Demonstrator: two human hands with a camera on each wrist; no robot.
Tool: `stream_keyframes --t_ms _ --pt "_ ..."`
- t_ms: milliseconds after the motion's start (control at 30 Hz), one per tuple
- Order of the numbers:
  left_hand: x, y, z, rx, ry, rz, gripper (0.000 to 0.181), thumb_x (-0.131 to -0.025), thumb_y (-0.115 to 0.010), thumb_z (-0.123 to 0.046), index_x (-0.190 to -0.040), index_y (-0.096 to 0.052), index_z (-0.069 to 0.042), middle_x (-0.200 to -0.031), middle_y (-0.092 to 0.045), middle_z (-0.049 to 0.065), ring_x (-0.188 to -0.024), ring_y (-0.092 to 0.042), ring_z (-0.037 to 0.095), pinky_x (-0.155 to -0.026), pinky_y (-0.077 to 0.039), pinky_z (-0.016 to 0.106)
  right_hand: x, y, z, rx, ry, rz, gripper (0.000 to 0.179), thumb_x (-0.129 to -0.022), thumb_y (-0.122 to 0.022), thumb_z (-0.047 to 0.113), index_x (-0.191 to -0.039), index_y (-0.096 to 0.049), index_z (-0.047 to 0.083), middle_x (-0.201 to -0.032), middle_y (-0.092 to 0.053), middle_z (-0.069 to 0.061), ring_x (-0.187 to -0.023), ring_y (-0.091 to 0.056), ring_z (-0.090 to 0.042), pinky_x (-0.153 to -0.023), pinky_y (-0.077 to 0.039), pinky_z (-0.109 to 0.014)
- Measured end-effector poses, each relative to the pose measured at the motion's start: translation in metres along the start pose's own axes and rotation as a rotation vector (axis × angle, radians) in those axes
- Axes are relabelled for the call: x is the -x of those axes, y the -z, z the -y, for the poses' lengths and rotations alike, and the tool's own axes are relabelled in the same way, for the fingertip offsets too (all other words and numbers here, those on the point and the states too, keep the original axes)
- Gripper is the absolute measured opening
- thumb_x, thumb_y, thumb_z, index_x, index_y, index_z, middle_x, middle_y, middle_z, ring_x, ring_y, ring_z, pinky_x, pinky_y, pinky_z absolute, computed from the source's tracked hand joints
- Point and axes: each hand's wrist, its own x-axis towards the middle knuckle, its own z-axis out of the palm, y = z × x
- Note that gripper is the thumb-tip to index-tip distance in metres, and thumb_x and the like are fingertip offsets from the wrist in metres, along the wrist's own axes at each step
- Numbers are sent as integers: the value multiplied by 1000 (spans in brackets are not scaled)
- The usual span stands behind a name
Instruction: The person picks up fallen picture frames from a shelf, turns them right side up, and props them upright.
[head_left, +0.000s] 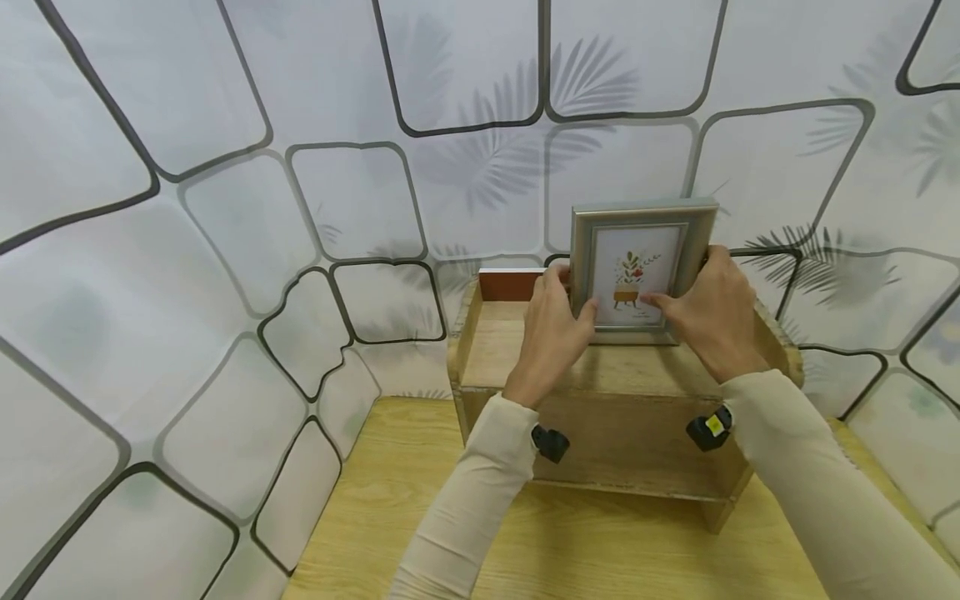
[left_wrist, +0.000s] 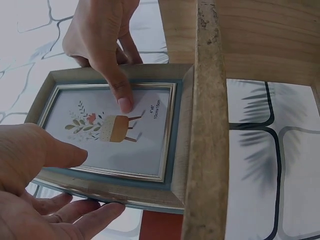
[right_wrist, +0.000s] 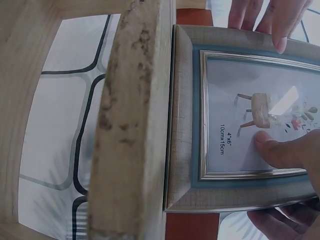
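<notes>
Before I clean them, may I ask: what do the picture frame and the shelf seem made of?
The picture frame: wood or plastic, perhaps; satin finish, with fine woven-looking lines.
The shelf: probably wood, matte; grain shows, dark blotches mark its edge.

Frame [head_left: 637, 258] between the hands [head_left: 551, 337] [head_left: 716, 321]: matt, fine-textured border [right_wrist: 181, 130], shiny metallic-looking inner trim [right_wrist: 203, 120], glossy clear cover [right_wrist: 284, 100] over paper-looking print [right_wrist: 232, 85]. Shelf [head_left: 622, 433] below them: wood, front edge [left_wrist: 206, 125] rough and pitted. Worktop [head_left: 405, 492] lower still: smooth wood grain, slight sheen. Sleeves [head_left: 468, 500] [head_left: 806, 458] behind hands: matt cloth. Wall covering [head_left: 352, 200] beyond: creased, matt.
</notes>
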Motion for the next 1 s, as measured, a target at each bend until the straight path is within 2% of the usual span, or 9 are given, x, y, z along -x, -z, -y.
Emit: stream_keyframes --t_ms 167,367,500,567,633,767,867,1000 --pt "-1 1 1 19 -15 8 52 -96 -72 -18 -138 -47 -1 -118 -59 14 -104 -59 24 -84 -50 35 1 0 -1 -4 -6 -9 82 -77 -91 26 -128 -43 -18 -108 -56 -39 -95 -56 -57 -76 -47 -65" --pt "-2 2 7 53 -22 0 38 -99 -67 -11 -133 -55 0 -117 -61 14 -104 -62 25 -86 -51 33 3 1 -2 -48 -24 10 89 -79 -90 31 -136 -38 -14 -116 -54 -37 -100 -56 -55 -79 -46 -65" --pt "-3 2 11 61 -23 -15 33 -99 -66 -10 -129 -59 1 -115 -63 14 -104 -65 24 -86 -53 31 4 2 2 -78 11 -59 102 -77 -89 41 -146 -31 -7 -125 -51 -33 -103 -55 -53 -82 -45 -65" --pt "-3 2 12 70 -23 -10 32 -99 -66 -10 -129 -59 0 -114 -63 13 -103 -65 23 -86 -53 29 4 4 5 -75 57 -135 107 -76 -88 45 -150 -27 -3 -131 -46 -31 -106 -52 -50 -85 -45 -63" --pt "-3 2 13 67 -22 -12 31 -99 -66 -10 -128 -59 -1 -114 -64 11 -103 -65 22 -87 -53 30 1 5 9 -70 117 -227 109 -75 -88 47 -151 -26 0 -137 -41 -29 -116 -46 -48 -94 -42 -60" --pt "-4 2 13 61 -19 -9 32 -99 -66 -10 -129 -59 -1 -114 -66 10 -105 -65 21 -89 -51 32 -8 7 20 -57 294 -376 106 -77 -86 49 -150 -30 -2 -146 -36 -27 -134 -32 -41 -115 -26 -50" --pt "-4 2 14 66 -21 -4 32 -99 -66 -9 -129 -59 -1 -114 -66 11 -105 -65 22 -91 -51 34 -16 7 33 -26 410 -391 100 -83 -80 51 -150 -31 -6 -150 -35 -29 -145 -25 -39 -122 -14 -46" --pt "-5 3 15 75 -17 -1 32 -100 -65 -10 -130 -59 -1 -115 -66 11 -106 -65 22 -90 -51 34 -26 2 52 9 485 -330 96 -87 -76 49 -149 -33 -12 -151 -37 -32 -149 -22 -43 -123 -11 -46"
